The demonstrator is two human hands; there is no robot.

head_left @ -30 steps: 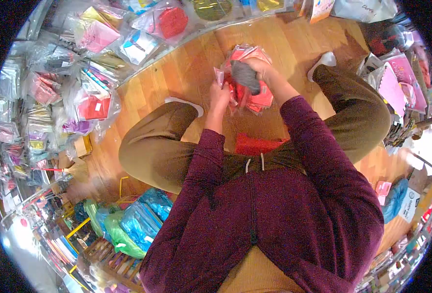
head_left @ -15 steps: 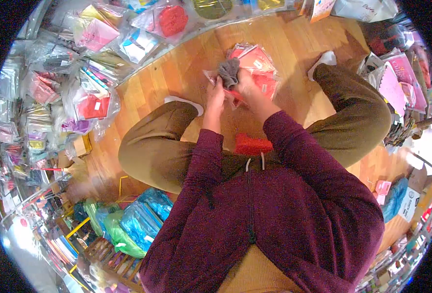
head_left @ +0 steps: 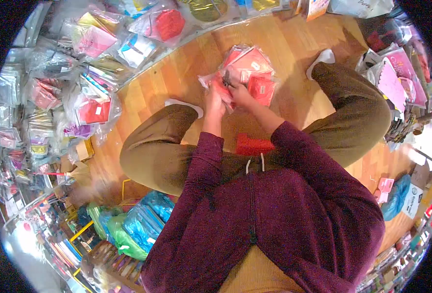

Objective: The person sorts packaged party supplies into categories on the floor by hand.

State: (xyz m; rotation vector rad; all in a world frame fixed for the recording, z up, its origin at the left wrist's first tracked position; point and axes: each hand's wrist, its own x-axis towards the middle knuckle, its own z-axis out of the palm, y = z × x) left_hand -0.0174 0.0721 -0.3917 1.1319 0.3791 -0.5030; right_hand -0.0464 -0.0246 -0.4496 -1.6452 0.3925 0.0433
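Observation:
My left hand (head_left: 215, 96) is closed round a red packet in clear plastic (head_left: 219, 88), just left of a pile of red packets (head_left: 251, 62) on the wooden floor. Fingers of my right hand (head_left: 241, 94) are bent round a small dark grey cloth (head_left: 227, 79), which lies against the held packet. Most of the cloth is hidden by the hand. Another red packet with a white label (head_left: 261, 89) lies beside my right hand. Between my legs rests a separate red item (head_left: 254, 144).
Plastic-wrapped packets (head_left: 95, 110) crowd the left side and the top. Blue and green bags (head_left: 142, 219) stand at lower left. Pink packets (head_left: 394, 85) are piled at right, and a cardboard box (head_left: 413, 200) stands at lower right. My bent legs frame the floor area.
The grey cloth, bunched above my hands before, now shows only as a small part near my right fingers. More of the red packet in my left hand is visible.

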